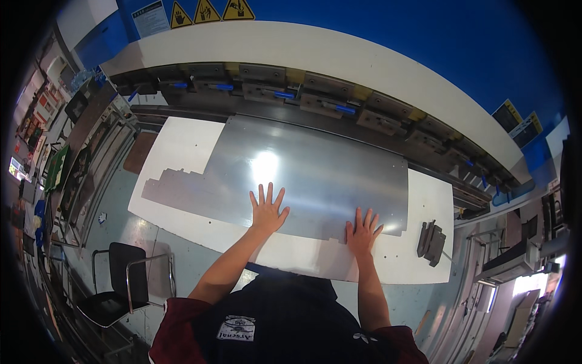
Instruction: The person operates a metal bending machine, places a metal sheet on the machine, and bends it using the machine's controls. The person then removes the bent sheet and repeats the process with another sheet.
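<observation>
A large grey metal sheet (321, 176) with notched edges and small holes lies flat on a white board (291, 255). Its far edge reaches in under the clamp row of a press brake (339, 45). My left hand (268, 212) is open, fingers spread, palm down on the sheet near its middle. Farther right, my right hand (362, 233) also lies open, at the sheet's near edge with its fingers on the metal. Neither hand grips anything. A bright glare spot covers part of the sheet beyond my left hand.
Dark metal blocks (431, 242) sit on the board's right end. Clamps with blue levers (284, 94) line the machine beyond the sheet, below yellow warning signs (207, 11). A black chair (126, 276) stands at left on the floor, and a cluttered rack (79, 164) stands beyond it.
</observation>
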`<action>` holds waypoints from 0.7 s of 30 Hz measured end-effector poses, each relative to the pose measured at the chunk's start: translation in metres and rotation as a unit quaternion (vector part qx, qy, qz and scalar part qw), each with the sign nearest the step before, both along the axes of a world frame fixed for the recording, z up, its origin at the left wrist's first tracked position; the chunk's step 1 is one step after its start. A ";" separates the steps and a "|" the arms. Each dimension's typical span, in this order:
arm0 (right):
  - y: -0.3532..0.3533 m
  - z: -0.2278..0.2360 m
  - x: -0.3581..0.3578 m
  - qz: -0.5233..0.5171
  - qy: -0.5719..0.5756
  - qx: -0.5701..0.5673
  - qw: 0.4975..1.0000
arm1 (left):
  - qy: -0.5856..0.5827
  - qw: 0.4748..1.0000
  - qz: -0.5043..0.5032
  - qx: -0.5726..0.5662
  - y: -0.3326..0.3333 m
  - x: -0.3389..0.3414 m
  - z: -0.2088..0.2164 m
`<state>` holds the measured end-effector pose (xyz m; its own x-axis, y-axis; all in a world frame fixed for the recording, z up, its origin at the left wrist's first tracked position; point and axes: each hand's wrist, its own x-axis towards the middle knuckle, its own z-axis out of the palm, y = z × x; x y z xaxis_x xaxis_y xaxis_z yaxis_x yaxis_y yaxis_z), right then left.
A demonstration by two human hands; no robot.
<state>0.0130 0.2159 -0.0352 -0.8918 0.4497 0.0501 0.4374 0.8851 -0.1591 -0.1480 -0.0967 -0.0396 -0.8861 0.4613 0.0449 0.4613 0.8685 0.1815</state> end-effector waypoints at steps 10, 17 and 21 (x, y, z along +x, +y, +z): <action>-0.001 -0.003 -0.001 -0.003 0.006 0.005 1.000 | 0.010 1.000 0.000 0.016 0.000 0.002 0.001; 0.021 0.093 -0.037 0.024 0.230 0.090 0.969 | 0.249 0.930 -0.057 0.265 0.014 -0.049 0.114; 0.064 0.184 -0.101 0.051 0.357 0.103 0.927 | 0.346 0.888 -0.034 0.303 0.051 -0.108 0.184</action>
